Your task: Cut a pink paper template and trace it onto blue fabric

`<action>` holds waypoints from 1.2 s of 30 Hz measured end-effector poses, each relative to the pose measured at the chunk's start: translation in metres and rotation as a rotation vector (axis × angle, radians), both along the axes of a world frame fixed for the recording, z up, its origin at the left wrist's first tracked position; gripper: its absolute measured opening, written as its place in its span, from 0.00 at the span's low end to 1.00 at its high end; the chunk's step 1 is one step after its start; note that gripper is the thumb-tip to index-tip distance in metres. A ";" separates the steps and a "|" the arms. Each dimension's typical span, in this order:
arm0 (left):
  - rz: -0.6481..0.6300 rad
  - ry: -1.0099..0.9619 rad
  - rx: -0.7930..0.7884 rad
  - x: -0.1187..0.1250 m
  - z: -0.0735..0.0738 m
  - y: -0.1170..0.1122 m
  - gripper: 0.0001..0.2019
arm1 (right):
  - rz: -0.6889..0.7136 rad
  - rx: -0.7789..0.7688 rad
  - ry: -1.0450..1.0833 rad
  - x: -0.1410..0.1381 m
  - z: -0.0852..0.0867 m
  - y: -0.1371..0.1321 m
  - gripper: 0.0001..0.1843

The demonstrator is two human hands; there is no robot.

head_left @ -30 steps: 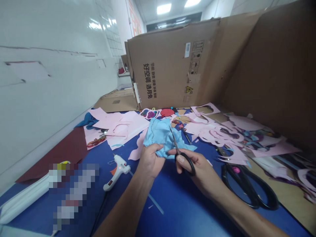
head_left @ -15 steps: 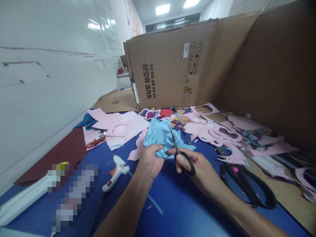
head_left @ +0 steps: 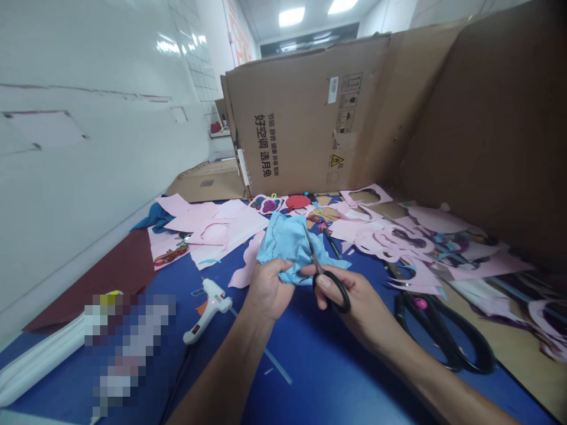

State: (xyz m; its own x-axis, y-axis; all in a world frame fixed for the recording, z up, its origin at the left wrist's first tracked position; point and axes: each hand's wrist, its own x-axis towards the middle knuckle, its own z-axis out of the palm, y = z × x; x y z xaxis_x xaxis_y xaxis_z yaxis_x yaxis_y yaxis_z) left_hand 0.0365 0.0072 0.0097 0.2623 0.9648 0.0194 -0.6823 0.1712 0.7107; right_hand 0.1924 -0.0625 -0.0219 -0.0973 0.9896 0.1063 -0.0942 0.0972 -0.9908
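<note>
A light blue piece of cloth [head_left: 283, 239] with a dark line along its left side is gripped at its lower edge by my left hand [head_left: 272, 288], thumb on top. My right hand [head_left: 343, 289] holds a small pair of scissors [head_left: 337, 290] with black handles. Their blades lie over the cloth and point up and away; whether fabric is between them I cannot tell. Left of my left hand rests a white hot glue gun [head_left: 212, 307] with a small red light lit. A pink wavy cut-out [head_left: 247, 264] sits just behind my left hand.
Large black-handled scissors [head_left: 447, 330] lie at the right among pink scraps [head_left: 390, 239]. A big cardboard box [head_left: 305, 130] walls off the back. On the blue table [head_left: 301, 378] a clear glue stick [head_left: 278, 366] lies between my arms. Pink sheets [head_left: 230, 227] are at back left.
</note>
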 end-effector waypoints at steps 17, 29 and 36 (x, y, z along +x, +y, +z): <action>0.002 -0.002 -0.005 0.002 0.006 -0.003 0.41 | -0.012 0.006 -0.027 -0.001 0.001 0.001 0.31; -0.060 -0.087 -0.044 -0.038 0.017 0.016 0.32 | -0.011 -0.006 -0.258 0.011 0.026 0.002 0.28; -0.121 0.062 -0.023 -0.056 0.003 0.028 0.24 | 0.088 0.030 -0.378 0.028 0.024 0.002 0.24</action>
State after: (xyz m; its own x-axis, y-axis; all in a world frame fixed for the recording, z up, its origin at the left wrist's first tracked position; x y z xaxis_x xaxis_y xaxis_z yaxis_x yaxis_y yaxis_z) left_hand -0.0195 0.0352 0.0128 0.3764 0.9262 -0.0219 -0.6108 0.2659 0.7458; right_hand 0.2202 -0.0601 0.0018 -0.2193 0.9728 0.0752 0.2676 0.1341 -0.9541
